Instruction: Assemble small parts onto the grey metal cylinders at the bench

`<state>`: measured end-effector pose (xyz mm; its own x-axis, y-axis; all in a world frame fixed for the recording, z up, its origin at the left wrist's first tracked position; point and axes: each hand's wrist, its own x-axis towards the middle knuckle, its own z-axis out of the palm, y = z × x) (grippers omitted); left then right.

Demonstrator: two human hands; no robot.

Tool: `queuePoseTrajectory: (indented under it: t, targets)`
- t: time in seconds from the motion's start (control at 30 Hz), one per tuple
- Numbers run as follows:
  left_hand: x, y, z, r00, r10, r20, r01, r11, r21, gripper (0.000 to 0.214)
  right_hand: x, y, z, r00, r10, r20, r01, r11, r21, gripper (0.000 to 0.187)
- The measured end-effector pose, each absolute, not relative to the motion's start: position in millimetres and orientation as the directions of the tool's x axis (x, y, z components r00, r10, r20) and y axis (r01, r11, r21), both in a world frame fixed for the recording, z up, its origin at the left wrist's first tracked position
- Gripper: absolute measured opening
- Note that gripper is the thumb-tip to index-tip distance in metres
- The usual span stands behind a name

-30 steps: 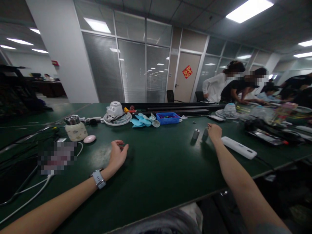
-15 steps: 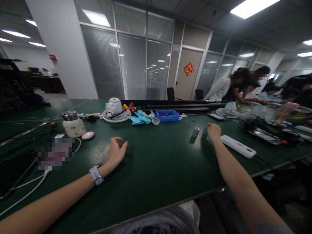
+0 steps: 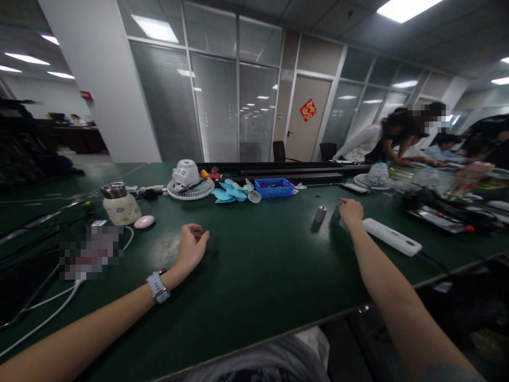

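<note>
Left hand (image 3: 191, 249) curled — right (image 3: 352, 212) pinching cylinder (image 3: 336, 213)

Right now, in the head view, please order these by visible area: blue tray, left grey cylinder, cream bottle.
1. Cream bottle
2. Blue tray
3. Left grey cylinder, clearly the smallest

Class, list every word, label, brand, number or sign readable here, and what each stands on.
Nothing reads clearly.
Red diamond sign on the door: gold characters, too small to read.
Red fixture on the pillar: any lettering too small.
Free-standing grey cylinder left of the right hand: no readable marking.
</note>
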<state>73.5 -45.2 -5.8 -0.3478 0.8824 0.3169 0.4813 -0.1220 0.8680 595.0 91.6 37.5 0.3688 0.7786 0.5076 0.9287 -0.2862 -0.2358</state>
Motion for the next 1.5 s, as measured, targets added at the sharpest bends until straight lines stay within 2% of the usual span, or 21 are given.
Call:
queuePoseTrajectory:
  t: [0.1,0.2,0.3,0.43,0.5,0.63,0.73,0.83,1.03,1.13,1.2,1.27,1.33,1.43,1.5]
  targets:
    - [73.9,-45.5,-6.5,-0.348,0.879,0.325,0.477,-0.132,0.869,0.036,594.1,91.2,38.3,0.444,0.777,0.447,0.893,-0.344,-0.289,0.037]
    - [74.6,-46.5,-6.1,-0.349,0.88,0.321,0.477,-0.128,0.87,0.036,596.3,89.4,35.2,0.44,0.791,0.426,0.894,-0.337,-0.297,0.037]
    - [75.4,-47.6,-5.2,-0.346,0.882,0.32,0.487,-0.123,0.865,0.034,596.7,85.3,31.5,0.373,0.766,0.524,0.927,-0.285,-0.243,0.039]
    - [76.7,-48.4,-4.0,-0.349,0.878,0.328,0.487,-0.129,0.864,0.031,582.3,76.7,35.3,0.329,0.66,0.675,0.943,-0.258,-0.208,0.045]
    - [77.8,-48.8,-3.2,-0.354,0.87,0.343,0.484,-0.144,0.863,0.029,568.3,72.8,39.4,0.285,0.691,0.665,0.958,-0.235,-0.166,0.046]
    - [79.8,-47.9,-2.5,-0.362,0.856,0.369,0.487,-0.164,0.858,0.025,538.4,71.4,40.1,0.185,0.824,0.535,0.982,-0.175,-0.071,0.052]
    - [80.1,-46.2,-3.0,-0.367,0.859,0.357,0.489,-0.148,0.86,0.025,524.3,73.2,32.7,0.157,0.889,0.431,0.988,-0.147,-0.056,0.053]
    - [80.7,-46.6,-1.9,-0.368,0.863,0.346,0.484,-0.14,0.864,0.025,518.0,70.9,27.1,0.168,0.918,0.359,0.985,-0.141,-0.1,0.054]
    - [80.8,-47.9,-0.7,-0.355,0.868,0.348,0.49,-0.144,0.86,0.025,515.5,59.7,31.2,0.294,0.89,0.347,0.935,-0.193,-0.297,0.068]
    - [79.7,-46.9,-2.3,-0.347,0.869,0.354,0.5,-0.147,0.853,0.025,516.2,56.8,34.4,0.354,0.888,0.293,0.903,-0.244,-0.353,0.066]
    - [79.2,-46.9,-2.6,-0.348,0.867,0.357,0.505,-0.148,0.85,0.026,510.0,55.1,35.8,0.364,0.879,0.309,0.894,-0.237,-0.38,0.061]
    - [79.7,-48.7,-1.2,-0.335,0.867,0.369,0.513,-0.161,0.843,0.026,491.4,51.8,36.9,0.314,0.862,0.399,0.896,-0.13,-0.424,0.057]
    - [81.8,-53.0,2.6,-0.277,0.869,0.409,0.531,-0.216,0.819,0.026,457.7,44.6,37.3,0.194,0.851,0.488,0.864,0.087,-0.496,0.059]
    - [88.9,-63.5,11.7,-0.119,0.845,0.521,0.554,-0.379,0.742,0.032,388.9,23.9,35.1,-0.107,0.846,0.522,0.635,0.462,-0.619,0.068]
    - [95.0,-71.5,18.1,-0.024,0.82,0.571,0.542,-0.469,0.697,0.038,344.8,6.3,31.3,-0.304,0.789,0.533,0.457,0.612,-0.645,0.07]
